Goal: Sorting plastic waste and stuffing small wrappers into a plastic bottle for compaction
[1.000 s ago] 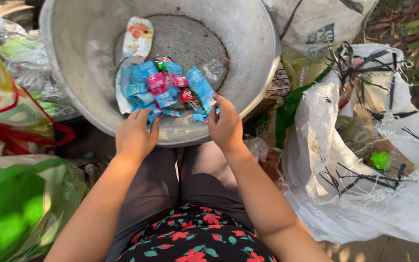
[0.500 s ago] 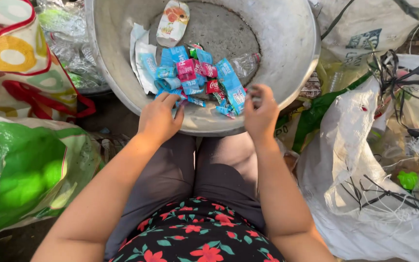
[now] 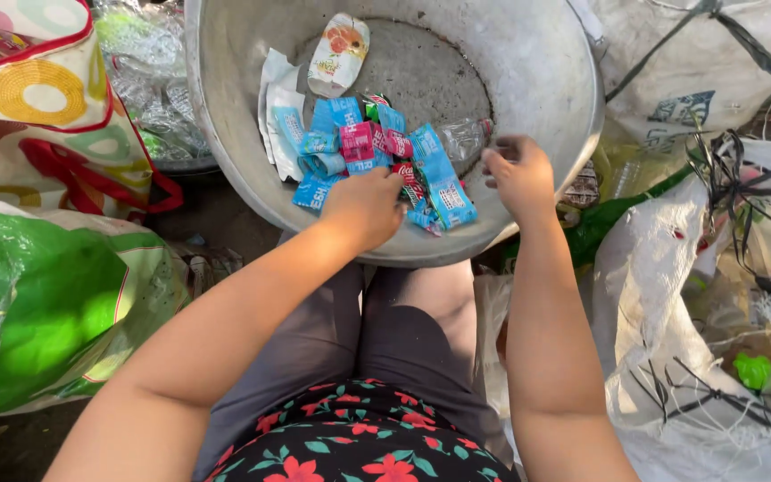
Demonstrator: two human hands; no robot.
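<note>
Outdoor ground, dark and dirty, crowded with sacks on every side. Person seated, knees under a large dented metal basin [image 3: 546, 98] that tilts toward the lap.

Left hand [image 3: 366, 207] lies knuckles-up over the near edge of a heap of plastic wrappers [image 3: 359, 147] (mostly blue, a few pink and red) in the basin's bottom; fingers curled down into the heap, fingertips hidden, so whether they pinch anything cannot be told. Beyond those fingers, higher up the basin, a crushed white pouch with an orange patch [image 3: 339, 54].

Right hand [image 3: 519, 174] hovers just right of the heap, over the basin's inner wall, fingers loosely bent and apart, holding nothing visible. Just ahead of its fingertips, a crumpled clear plastic bottle [image 3: 464, 138].

Left of the left hand: patterned bag with circles [image 3: 37, 107], green sack [image 3: 37, 312]. Right of the right hand: white woven sacks [image 3: 671, 295], green bottle [image 3: 613, 219].
</note>
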